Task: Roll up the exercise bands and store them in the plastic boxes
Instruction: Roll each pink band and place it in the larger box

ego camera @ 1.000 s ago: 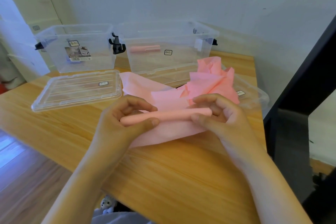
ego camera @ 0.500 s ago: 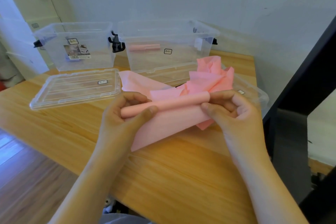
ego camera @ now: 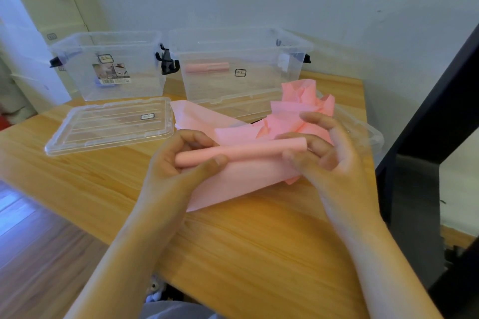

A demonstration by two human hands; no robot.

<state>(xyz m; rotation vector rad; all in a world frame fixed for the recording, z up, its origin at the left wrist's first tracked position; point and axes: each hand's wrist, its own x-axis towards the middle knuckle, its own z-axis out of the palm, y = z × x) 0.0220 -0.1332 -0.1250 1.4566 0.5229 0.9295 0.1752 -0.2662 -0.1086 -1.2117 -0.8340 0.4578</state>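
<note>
A pink exercise band [ego camera: 248,176] lies partly rolled on the wooden table [ego camera: 259,254]; its rolled part forms a tube held just above the table. My left hand [ego camera: 178,160] pinches the tube's left end between thumb and fingers. My right hand [ego camera: 326,155] holds the right end with curled fingers. The loose rest of the band lies crumpled behind the tube [ego camera: 303,101]. Two clear plastic boxes stand at the back: the left box [ego camera: 111,65] and the right box [ego camera: 241,65], which holds a rolled pink band [ego camera: 207,67].
One clear lid [ego camera: 108,124] lies flat on the table left of the band. Another clear lid [ego camera: 363,134] lies under the crumpled band at the right. A dark frame [ego camera: 427,124] stands beside the table's right edge. The wall is close behind the boxes.
Both hands have lifted the roll slightly and turned it, so more of the band is wound on. The flat part in front of the tube has shifted with it.
</note>
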